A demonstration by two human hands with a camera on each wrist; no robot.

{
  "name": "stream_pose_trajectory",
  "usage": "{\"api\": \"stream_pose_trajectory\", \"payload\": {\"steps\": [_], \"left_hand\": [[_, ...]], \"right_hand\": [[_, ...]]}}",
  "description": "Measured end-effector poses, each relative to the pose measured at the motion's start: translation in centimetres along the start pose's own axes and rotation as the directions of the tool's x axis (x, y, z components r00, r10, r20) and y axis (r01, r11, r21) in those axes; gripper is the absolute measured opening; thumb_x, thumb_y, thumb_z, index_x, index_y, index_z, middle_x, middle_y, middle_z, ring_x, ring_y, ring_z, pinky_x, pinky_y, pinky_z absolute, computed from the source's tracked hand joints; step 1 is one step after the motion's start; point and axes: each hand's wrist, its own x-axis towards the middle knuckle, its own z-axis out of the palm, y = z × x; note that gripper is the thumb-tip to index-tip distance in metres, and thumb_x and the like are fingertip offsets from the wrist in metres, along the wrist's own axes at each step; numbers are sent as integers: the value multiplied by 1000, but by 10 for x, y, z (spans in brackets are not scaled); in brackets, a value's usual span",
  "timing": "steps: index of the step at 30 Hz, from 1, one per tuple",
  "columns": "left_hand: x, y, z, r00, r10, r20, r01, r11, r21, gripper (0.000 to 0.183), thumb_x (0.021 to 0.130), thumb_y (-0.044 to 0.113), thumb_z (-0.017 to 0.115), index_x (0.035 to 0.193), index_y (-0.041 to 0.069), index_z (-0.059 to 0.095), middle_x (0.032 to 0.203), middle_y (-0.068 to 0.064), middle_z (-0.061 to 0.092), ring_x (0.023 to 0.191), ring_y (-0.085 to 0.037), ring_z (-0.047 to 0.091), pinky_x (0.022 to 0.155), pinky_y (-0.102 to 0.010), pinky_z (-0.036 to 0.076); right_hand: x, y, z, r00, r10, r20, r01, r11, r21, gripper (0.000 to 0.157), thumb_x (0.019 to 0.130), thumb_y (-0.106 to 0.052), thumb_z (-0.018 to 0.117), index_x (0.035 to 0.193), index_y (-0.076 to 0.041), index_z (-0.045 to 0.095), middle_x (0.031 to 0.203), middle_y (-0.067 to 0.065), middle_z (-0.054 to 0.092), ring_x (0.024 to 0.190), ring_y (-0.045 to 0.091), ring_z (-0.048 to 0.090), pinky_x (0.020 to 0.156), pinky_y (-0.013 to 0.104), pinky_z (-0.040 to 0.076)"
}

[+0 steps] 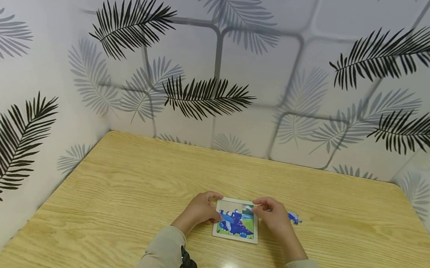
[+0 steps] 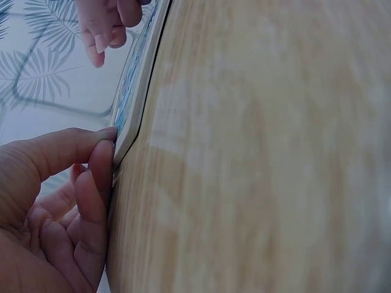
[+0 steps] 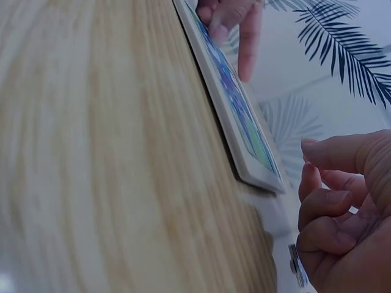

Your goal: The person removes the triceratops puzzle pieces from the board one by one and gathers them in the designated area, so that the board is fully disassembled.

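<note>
A square picture puzzle in a pale tray (image 1: 234, 238) lies on the table, with a purple-blue dinosaur picture (image 1: 237, 227) and a bare beige patch at its upper left. My left hand (image 1: 201, 208) grips the tray's left side, its thumb over the picture's edge; in the left wrist view thumb and finger (image 2: 101, 137) pinch the border. My right hand (image 1: 274, 218) is at the upper right corner, thumb tip beside a teal-green puzzle piece (image 1: 248, 210). Its fingers (image 3: 327, 235) are curled in the right wrist view; I cannot tell whether they hold anything.
A loose blue and purple puzzle piece (image 1: 293, 217) lies on the table just beyond the right wrist. The wooden table (image 1: 134, 182) runs back to a wall (image 1: 247, 129) with a leaf pattern. Black wrist cameras (image 1: 188, 266) sit at both sleeves.
</note>
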Motion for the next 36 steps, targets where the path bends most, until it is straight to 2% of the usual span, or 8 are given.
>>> {"api": "stream_pose_trajectory", "payload": {"steps": [8,15,24,36], "left_hand": [[-1,0,0,1000,-3,-6,3,1000,5,58,73,-4,76,126,10,59,64,-4,60,54,-13,58,48,-24,43],[-1,1,0,1000,-2,-3,2,1000,1,58,73,-3,76,127,10,59,63,-4,60,55,-13,57,48,-24,43],[0,0,1,1000,-5,-1,5,1000,6,57,74,-3,75,127,11,59,64,-5,60,56,-14,59,49,-24,44],[0,0,0,1000,3,10,-3,1000,1,58,74,-3,75,128,10,57,65,-5,60,55,-14,58,48,-24,44]], "right_hand": [[-2,-4,13,1000,-7,-20,5,992,-125,18,87,-12,65,103,-4,66,73,3,46,66,16,42,55,26,34],[-3,-3,14,1000,-4,-27,0,990,-142,19,87,-10,66,105,-4,64,70,3,45,63,16,42,54,27,33],[-1,-4,15,1000,-3,31,10,974,-228,28,86,-6,66,113,-5,62,70,4,45,59,16,41,52,27,33],[1,-8,14,996,39,74,-21,971,-239,27,86,-4,64,113,-6,59,74,6,45,64,17,44,54,27,35]]}}
